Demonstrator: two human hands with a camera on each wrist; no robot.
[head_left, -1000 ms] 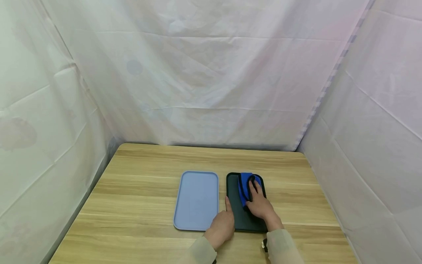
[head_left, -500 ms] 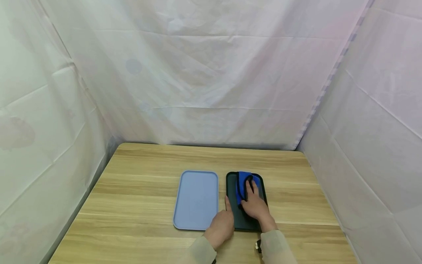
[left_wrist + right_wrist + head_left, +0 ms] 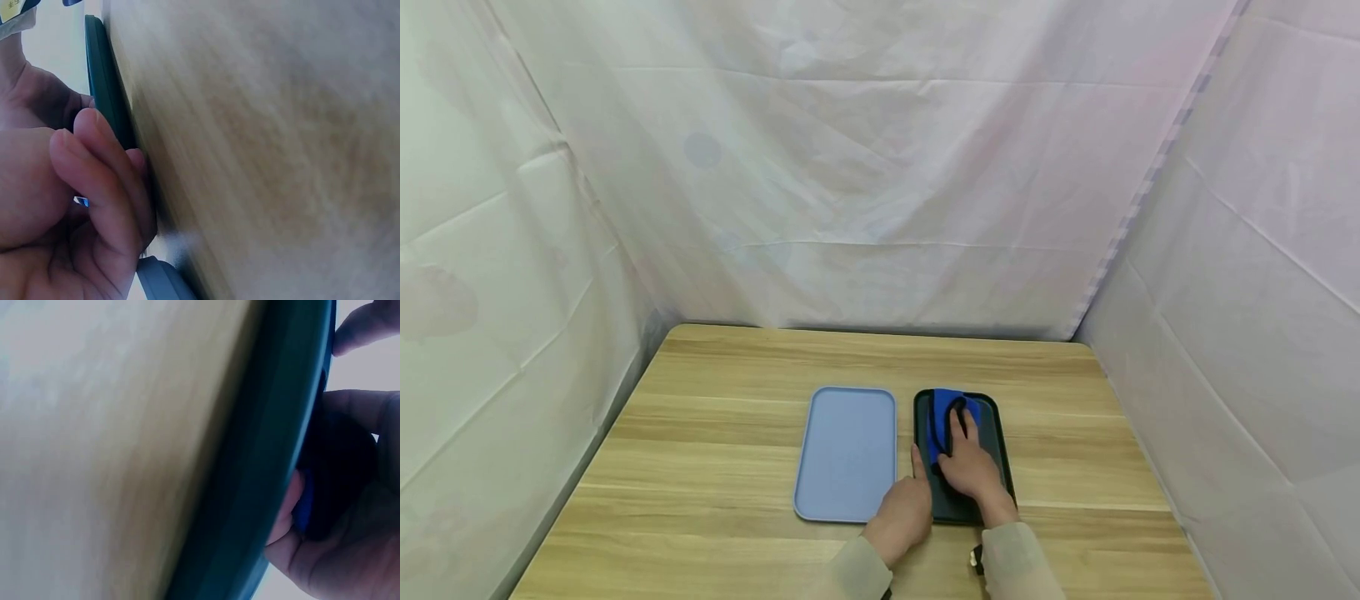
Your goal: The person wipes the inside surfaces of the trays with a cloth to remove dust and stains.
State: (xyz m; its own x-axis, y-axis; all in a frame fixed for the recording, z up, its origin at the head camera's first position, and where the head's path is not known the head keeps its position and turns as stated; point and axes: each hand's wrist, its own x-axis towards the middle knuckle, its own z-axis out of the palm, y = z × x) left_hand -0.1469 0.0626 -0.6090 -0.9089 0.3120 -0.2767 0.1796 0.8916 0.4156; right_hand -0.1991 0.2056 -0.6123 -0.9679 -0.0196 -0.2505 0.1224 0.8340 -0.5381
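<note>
A blue cloth with black edging [image 3: 937, 427] lies on a dark green tray [image 3: 992, 435]. My right hand [image 3: 972, 468] holds the cloth against the tray near its upper left part; in the right wrist view the fingers curl round the dark bunched cloth [image 3: 340, 469]. My left hand [image 3: 904, 507] rests at the tray's left edge. Its index finger points straight forward along the rim and touches it. The other fingers of the left hand [image 3: 94, 187] are bent inward in the left wrist view, with nothing seen in them.
A light blue tray [image 3: 846, 454] lies on the wooden table [image 3: 715, 467] just left of the dark one, close to my left hand. White sheets [image 3: 880, 167] hang behind the table and on both sides.
My right hand has slid left across the dark green tray, taking the cloth from its right side toward its left edge. The left hand and both trays have stayed in place.
</note>
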